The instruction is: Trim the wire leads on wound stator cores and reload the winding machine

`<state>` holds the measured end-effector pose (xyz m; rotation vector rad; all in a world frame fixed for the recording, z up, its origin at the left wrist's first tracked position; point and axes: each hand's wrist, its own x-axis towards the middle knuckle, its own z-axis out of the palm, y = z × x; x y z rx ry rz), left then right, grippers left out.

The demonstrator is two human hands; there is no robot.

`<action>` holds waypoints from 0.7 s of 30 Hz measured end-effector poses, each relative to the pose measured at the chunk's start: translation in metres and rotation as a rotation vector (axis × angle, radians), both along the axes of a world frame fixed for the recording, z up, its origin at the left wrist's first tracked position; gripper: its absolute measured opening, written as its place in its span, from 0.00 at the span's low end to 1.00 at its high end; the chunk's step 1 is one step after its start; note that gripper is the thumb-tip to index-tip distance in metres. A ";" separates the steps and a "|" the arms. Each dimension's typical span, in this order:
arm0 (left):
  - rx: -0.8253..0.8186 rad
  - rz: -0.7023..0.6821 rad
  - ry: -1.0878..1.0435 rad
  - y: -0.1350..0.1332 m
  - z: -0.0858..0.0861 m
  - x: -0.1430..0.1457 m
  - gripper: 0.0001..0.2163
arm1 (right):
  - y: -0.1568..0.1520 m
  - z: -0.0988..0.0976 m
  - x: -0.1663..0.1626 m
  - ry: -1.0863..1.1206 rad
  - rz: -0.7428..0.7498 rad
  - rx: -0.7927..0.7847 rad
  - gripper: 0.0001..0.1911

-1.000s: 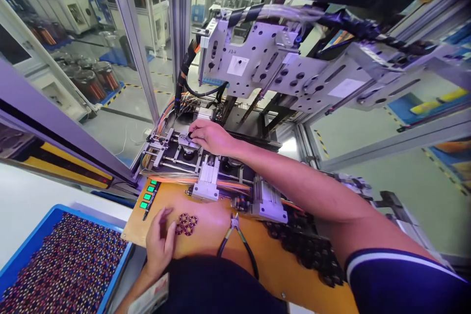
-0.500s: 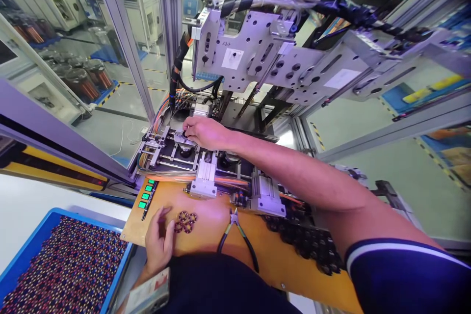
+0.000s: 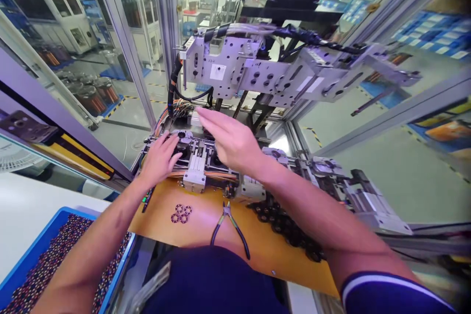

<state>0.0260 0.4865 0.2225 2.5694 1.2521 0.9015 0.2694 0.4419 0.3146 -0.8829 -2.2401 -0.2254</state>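
My left hand reaches over the left end of the machine, fingers spread and the palm down. Its fingertips are beside a metal fixture plate that carries a small dark toothed ring; whether they touch it I cannot tell. Above the rails, my right hand is raised with its fingers stretched out towards the upper left, and no object shows in it. On the tan board below lie several small ring parts in a cluster. To their right are diagonal cutters, their handles spread apart.
A blue tray full of small rings stands at the lower left. Dark round parts line the board's right side. A metal gantry spans the back. A pen lies near the board's left edge.
My left hand has moved up from beside the rings to the left fixture. My right hand has left that fixture, shifting right with its fingers straightened. The head view has shifted.
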 end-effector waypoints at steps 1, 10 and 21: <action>0.004 -0.024 0.051 0.012 0.004 0.009 0.20 | -0.024 0.007 0.008 0.053 -0.002 0.077 0.28; 0.038 -0.025 0.281 0.033 0.005 0.032 0.20 | -0.225 -0.084 0.080 0.272 -0.460 -0.135 0.25; 0.078 -0.154 0.245 0.042 0.027 0.040 0.34 | -0.270 -0.201 0.088 0.271 -0.873 -0.323 0.12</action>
